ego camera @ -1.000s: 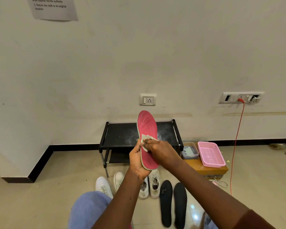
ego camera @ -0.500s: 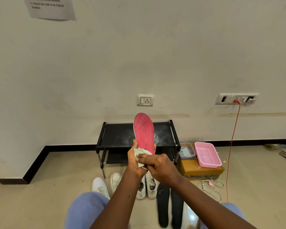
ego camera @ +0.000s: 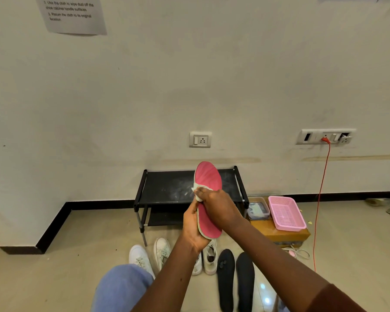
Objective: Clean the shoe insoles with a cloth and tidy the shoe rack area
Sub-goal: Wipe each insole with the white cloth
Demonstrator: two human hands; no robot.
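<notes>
A pink insole [ego camera: 207,176] stands upright in front of me, toe end up. My left hand [ego camera: 193,228] grips its heel end from the left side. My right hand [ego camera: 218,208] lies across the middle of the insole and presses a small white cloth [ego camera: 198,190] against its pink face; only a bit of cloth shows above the fingers. Behind the insole stands the black two-tier shoe rack [ego camera: 167,188], its top shelf dusty. Two black insoles [ego camera: 235,278] lie side by side on the floor below my right forearm.
White sneakers [ego camera: 162,253] sit on the floor in front of the rack. To the right, a pink basket [ego camera: 286,212] and a clear lidded box [ego camera: 258,208] rest on a cardboard box [ego camera: 279,235]. An orange cable [ego camera: 320,199] hangs from the wall socket.
My right hand with the cloth has slid up the insole from the heel end toward the middle. The insole has stayed upright in my left hand.
</notes>
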